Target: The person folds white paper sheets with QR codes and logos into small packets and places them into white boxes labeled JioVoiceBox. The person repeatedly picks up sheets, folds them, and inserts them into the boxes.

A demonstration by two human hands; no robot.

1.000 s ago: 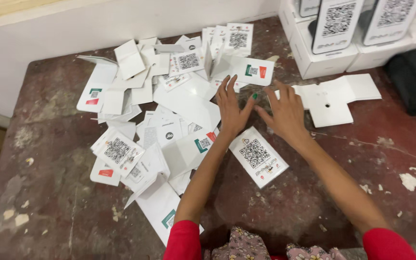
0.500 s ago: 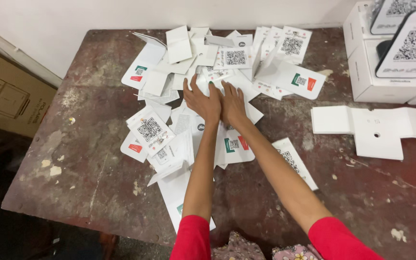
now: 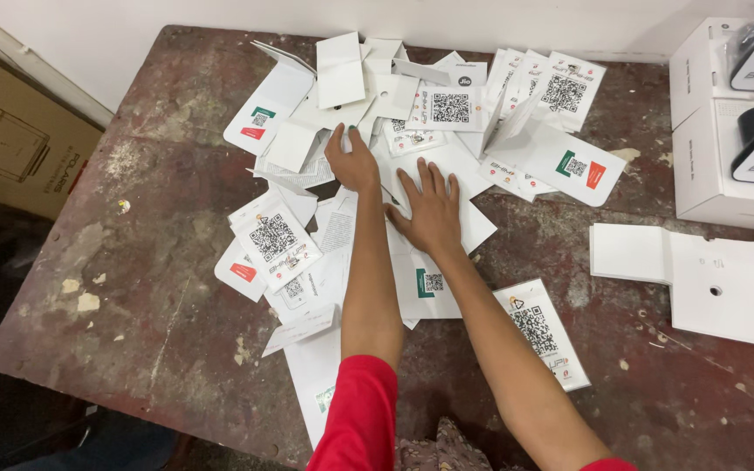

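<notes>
Pressing flat, both hands lay open on the heap of white printed paper cards [image 3: 429, 166] mid-bench: left hand [image 3: 353, 161], right hand [image 3: 430, 212] close beside. Sorting seemed underway; picking one card would need pinching fingers.

A worn, dark reddish-brown table [image 3: 133, 262] with scuffed, pale-stained patches carries a loose heap of white paper cards [image 3: 412, 148] spread across its middle and far side, many printed with square black codes. One such card [image 3: 541, 331] lies apart near the front edge. To the right lies a flat white cardboard insert [image 3: 700, 279], and white boxes [image 3: 709, 131] stand at the far right corner
</notes>
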